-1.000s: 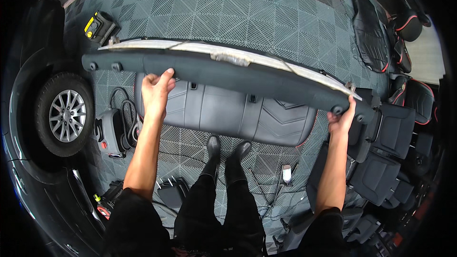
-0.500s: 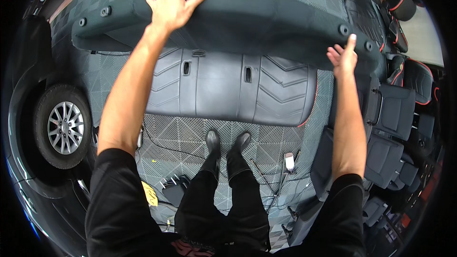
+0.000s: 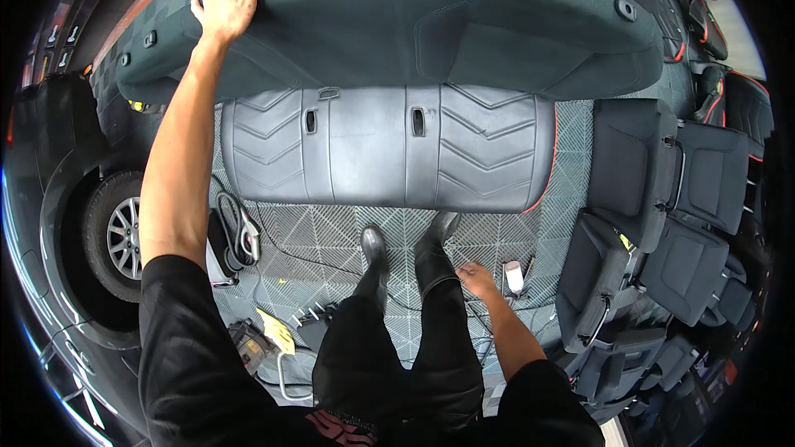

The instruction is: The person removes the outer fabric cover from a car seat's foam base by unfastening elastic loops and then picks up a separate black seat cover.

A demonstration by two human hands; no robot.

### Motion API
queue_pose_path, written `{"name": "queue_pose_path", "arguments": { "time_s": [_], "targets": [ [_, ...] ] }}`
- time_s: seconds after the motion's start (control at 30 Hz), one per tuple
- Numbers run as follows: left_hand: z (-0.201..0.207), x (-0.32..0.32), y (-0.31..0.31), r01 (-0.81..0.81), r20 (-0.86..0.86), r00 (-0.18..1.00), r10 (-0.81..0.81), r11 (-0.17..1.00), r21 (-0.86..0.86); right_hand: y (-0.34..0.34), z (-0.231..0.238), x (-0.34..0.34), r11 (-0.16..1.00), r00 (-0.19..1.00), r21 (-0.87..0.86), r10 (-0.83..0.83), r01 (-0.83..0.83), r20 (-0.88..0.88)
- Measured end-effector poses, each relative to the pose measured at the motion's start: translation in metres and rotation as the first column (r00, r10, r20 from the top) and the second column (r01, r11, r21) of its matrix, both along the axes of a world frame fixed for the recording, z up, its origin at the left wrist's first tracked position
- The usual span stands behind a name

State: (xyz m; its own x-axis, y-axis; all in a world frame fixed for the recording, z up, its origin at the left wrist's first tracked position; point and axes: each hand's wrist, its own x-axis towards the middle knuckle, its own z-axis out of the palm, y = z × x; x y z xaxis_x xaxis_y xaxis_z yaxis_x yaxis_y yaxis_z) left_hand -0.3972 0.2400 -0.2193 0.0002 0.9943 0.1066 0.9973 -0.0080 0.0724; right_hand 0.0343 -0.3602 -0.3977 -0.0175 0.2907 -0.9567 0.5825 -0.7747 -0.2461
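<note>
A long dark car seat backrest (image 3: 356,29) with round holes along its top edge stands upright at the far side, tilted toward me. My left hand (image 3: 229,7) grips its top edge near the left end, thumb spread along the top and fingers curled over, their tips hidden. Just in front of it lies a black leather seat cushion (image 3: 368,149) with chevron stitching, buckle slots and red piping on its right edge. My right hand (image 3: 478,280) hangs low beside my right knee, away from the backrest, its fingers loosely apart and holding nothing.
A car with a wheel (image 3: 124,236) stands at my left. Several grey seats (image 3: 633,165) are stacked along the right. By my feet are a coiled cable (image 3: 246,236), a white bottle-like object (image 3: 513,277), a yellow cloth (image 3: 275,331) and thin cords across the tiled floor.
My right hand has left the backrest's right end and dropped beside my knee. My left hand sits farther left along the top edge. The backrest leans closer, and my right foot has stepped forward.
</note>
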Motion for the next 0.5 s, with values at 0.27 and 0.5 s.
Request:
{"name": "queue_pose_path", "arguments": {
  "time_s": [0.27, 0.5],
  "targets": [
    [0.000, 0.015, 0.036, -0.024, -0.246, 0.969, -0.028, 0.978, -0.206, -0.017, -0.078, 0.141, 0.887, 0.983, 0.445, -0.170, 0.120, 0.072],
    [0.009, 0.028, 0.019, -0.072, -0.121, 0.990, 0.069, 0.997, -0.018, 0.051, -0.104, 0.065, 0.145, 0.146, -0.017, -0.988, 0.989, 0.052]
  ]
}}
